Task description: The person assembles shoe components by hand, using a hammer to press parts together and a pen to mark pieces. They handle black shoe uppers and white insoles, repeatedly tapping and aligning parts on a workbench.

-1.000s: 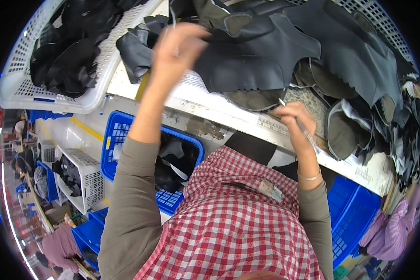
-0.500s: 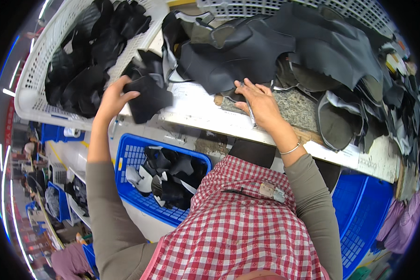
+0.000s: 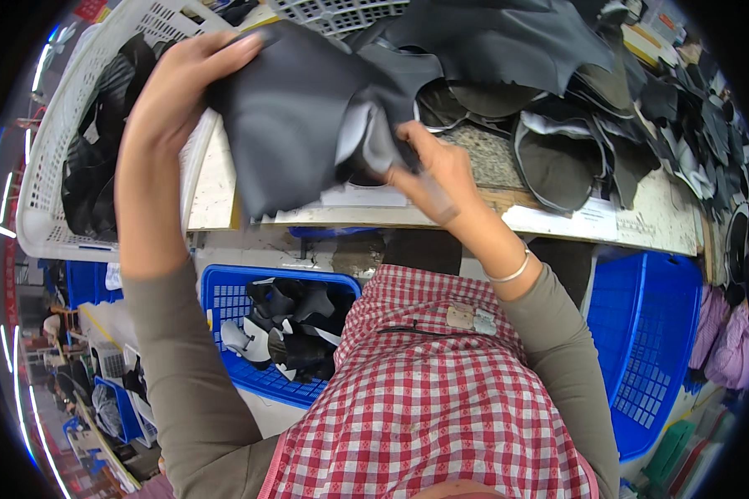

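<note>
A large black leather shoe upper [image 3: 291, 116] with a pale grey lining is lifted above the table's front edge. My left hand [image 3: 175, 96] grips its upper left corner, thumb on top. At its right end, where the lining folds out, my right hand [image 3: 441, 170] has its fingers closed on the edge. A blurred, pale pen-like stick [image 3: 439, 195] lies along the right hand, pointing down toward the wrist. Behind the lifted piece, more black uppers [image 3: 508, 50] are heaped on the table. Curved uppers with grey-brown insides [image 3: 558, 158] stand to the right.
A white perforated basket [image 3: 46, 191] with black pieces is at the left of the white table [image 3: 657, 229]. Below stands a blue crate [image 3: 225, 358] of black and white pieces, and blue crates [image 3: 624, 349] are at the lower right. A grey stone slab [image 3: 487, 158] lies on the table.
My left hand has moved up from beside the basket, its small black piece no longer in view there. The large upper has been lifted leftward between both hands. My view has shifted slightly.
</note>
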Demonstrator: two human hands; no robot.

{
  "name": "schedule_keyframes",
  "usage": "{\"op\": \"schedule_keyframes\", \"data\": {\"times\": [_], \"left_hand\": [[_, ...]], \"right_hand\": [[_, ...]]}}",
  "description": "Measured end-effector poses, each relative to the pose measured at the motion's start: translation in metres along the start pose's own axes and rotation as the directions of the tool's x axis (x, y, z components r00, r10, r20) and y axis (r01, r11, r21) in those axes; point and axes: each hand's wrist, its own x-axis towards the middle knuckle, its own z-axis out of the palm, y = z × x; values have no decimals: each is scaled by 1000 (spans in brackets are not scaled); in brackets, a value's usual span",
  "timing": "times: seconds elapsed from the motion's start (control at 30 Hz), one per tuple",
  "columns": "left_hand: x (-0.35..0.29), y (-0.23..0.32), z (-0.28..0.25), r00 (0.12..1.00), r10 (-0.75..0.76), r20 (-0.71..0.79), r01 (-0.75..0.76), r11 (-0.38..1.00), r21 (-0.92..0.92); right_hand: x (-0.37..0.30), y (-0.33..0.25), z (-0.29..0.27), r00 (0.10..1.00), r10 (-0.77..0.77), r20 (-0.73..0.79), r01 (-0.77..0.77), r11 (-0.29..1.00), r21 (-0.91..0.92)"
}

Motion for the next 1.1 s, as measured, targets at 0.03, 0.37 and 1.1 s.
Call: {"op": "schedule_keyframes", "data": {"times": [0.03, 0.37, 1.1], "left_hand": [[23, 0, 24, 997, -65, -51, 68, 995, 75], [-12, -111, 260, 961, 225, 159, -274, 843, 463], [16, -163, 254, 978, 178, 111, -204, 933, 295]], "right_hand": [[0, 13, -5, 999, 25, -40, -26, 999, -29], [-16, 136, -14, 923, 342, -177, -245, 876, 414], [-33, 131, -8, 951, 306, -47, -299, 946, 125]]}}
